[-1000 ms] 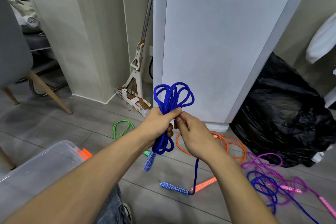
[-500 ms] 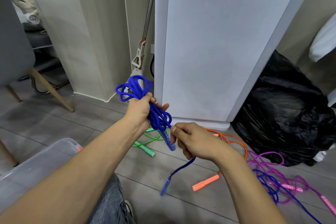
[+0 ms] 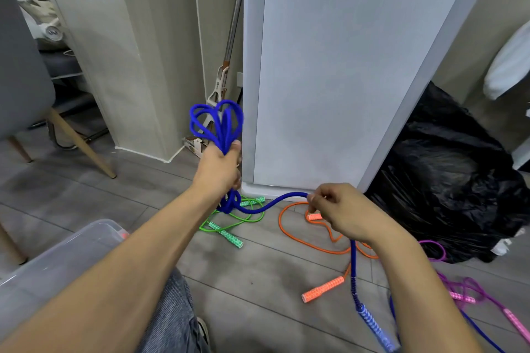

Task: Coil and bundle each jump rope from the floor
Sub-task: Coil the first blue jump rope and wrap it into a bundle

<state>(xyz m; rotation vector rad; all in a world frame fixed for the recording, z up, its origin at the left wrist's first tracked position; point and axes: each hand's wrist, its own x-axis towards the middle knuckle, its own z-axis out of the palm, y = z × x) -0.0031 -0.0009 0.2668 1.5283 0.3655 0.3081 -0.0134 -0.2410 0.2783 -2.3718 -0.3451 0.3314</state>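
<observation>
My left grip [image 3: 219,172] curls round the coiled blue rope [image 3: 225,130]; my right grip [image 3: 341,213] pinches its trailing strand.

Looks forward and down from the wearer's head through one wide-angle lens, facing a white cabinet [image 3: 344,80] and the grey plank floor [image 3: 86,198] at its foot, with uprights splaying outward toward the top. Sits close over both forearms reaching in from the bottom edge, placing the left hand [image 3: 219,172] just left of centre and the right hand [image 3: 341,215] lower and just right of it, both holding the blue jump rope [image 3: 225,135] in mid-frame. Takes in a chair [image 3: 20,66] at the far left, a clear plastic bin [image 3: 57,261] in the lower left corner and a black bag [image 3: 447,180] at the right.
</observation>
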